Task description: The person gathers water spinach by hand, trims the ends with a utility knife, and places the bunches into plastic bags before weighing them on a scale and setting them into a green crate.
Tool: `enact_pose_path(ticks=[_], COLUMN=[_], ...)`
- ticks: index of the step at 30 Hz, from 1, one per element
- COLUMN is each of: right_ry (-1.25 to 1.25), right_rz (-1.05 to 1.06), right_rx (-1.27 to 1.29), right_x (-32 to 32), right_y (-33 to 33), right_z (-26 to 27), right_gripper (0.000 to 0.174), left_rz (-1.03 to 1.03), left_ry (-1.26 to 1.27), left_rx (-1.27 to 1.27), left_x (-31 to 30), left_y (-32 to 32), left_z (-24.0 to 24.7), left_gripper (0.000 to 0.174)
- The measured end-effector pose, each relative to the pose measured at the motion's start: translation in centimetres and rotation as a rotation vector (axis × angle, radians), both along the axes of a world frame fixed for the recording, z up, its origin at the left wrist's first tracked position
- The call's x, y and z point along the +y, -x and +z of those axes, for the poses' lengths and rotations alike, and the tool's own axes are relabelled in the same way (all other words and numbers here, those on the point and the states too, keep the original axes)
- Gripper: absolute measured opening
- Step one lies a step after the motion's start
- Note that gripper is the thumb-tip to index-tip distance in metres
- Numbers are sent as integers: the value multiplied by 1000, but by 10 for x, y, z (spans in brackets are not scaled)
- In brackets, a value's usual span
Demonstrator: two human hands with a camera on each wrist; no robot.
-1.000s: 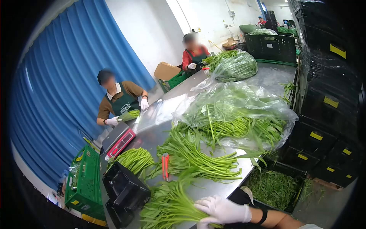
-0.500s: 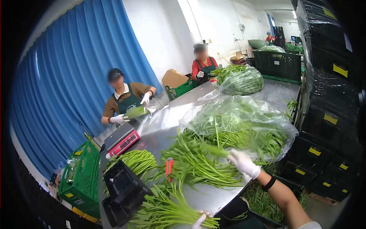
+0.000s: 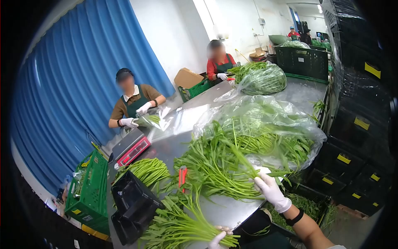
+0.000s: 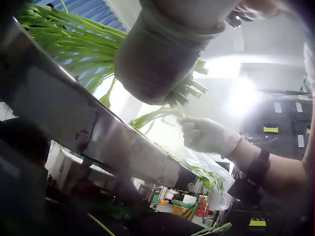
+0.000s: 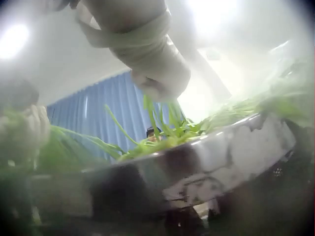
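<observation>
At the front table edge in the head view, my gloved left hand (image 3: 222, 240) grips a bunch of leafy green stems (image 3: 186, 226) near the cut ends. Those cut ends (image 4: 189, 91) poke out past the fist in the left wrist view. My gloved right hand (image 3: 271, 191) pinches a few leafy stems (image 3: 238, 155), held slanting up over a loose pile of the same greens (image 3: 232, 182). A red utility knife (image 3: 182, 176) lies between that pile and a neat bundle of stems (image 3: 151, 171).
A big clear bag of greens (image 3: 265, 120) lies behind the pile. Black trays (image 3: 134, 203) and a red scale (image 3: 132, 151) are at the left. Wrapped black crates (image 3: 352, 124) stand right, above a crate of trimmings (image 3: 304, 205). Two workers stand across the metal table (image 3: 222, 209).
My right hand has moved from the front bunch up and right to the pile, and now holds a few stems. The left hand keeps its hold on the bunch.
</observation>
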State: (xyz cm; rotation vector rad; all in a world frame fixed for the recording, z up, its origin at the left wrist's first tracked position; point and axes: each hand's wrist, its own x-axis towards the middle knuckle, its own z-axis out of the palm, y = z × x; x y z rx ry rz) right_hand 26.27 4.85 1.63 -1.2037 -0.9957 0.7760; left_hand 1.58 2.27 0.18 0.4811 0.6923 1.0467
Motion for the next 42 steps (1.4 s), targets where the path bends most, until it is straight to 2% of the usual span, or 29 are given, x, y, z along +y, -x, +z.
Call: enact_pose_path(ticks=[1,3,5,10,14,16,17,19,20,22,23,25,29,31,32,33,35,36,38,39,41,42], right_ry=[1,-115,37,68,92,56,-21,-82,-79,-56,-55,-152,-142,-94,-28,-86,-103,-104,-80,-80,-74,-74], right_rz=[-4,165,206,272,276,149,117,86,89,72,74,46,138,150,14,-63,-47,-47,-80,-78,-72,-72], right_rx=[7,584,621,397,422,314,-22,-211,-213,-473,-475,-669,-736,-520,-505,-522,-553,-551,-701,-700,-496,-497], right_x=[-5,-14,-18,-43,-54,-58,-58,-64,-67,-73,-72,-69,-66,-60,-60,-52,-41,-39,-36,-34,-30,-31], right_y=[4,11,25,72,99,115,115,122,124,127,126,122,102,94,98,95,95,99,107,108,111,112], right_z=[4,11,-3,-7,-16,-21,-36,-26,-24,-21,-21,-17,-7,-9,-4,-7,5,9,15,13,5,0], right_gripper=[29,29,31,32,32,33,35,38,38,39,39,43,41,37,32,35,31,31,30,30,21,21], left_rz=[2,-8,-7,-60,-85,-62,-55,59,55,63,71,39,-57,-48,-38,-39,-88,-88,110,111,89,90], left_ry=[-5,-4,-23,48,84,102,107,96,62,41,16,-8,-26,-26,-26,-28,-77,-78,-261,-260,-347,-347], left_rx=[11,26,16,129,196,211,212,206,229,244,263,261,225,233,243,241,162,164,218,219,339,339], left_x=[0,0,0,-1,-5,-7,-8,-11,-11,-12,-13,-13,-13,-12,-11,-7,3,1,-4,-3,0,0], left_y=[-1,-3,-5,-9,-4,-2,-3,-7,-4,-6,-6,-6,-6,-4,-2,3,13,7,-11,-11,-12,-14], left_z=[0,0,-2,1,-8,-11,-12,-14,-23,-20,-17,-11,7,1,-5,-20,-49,-39,-9,-10,-12,-12], left_gripper=[20,21,22,29,35,33,33,31,30,30,30,30,29,28,27,27,64,64,63,63,68,68])
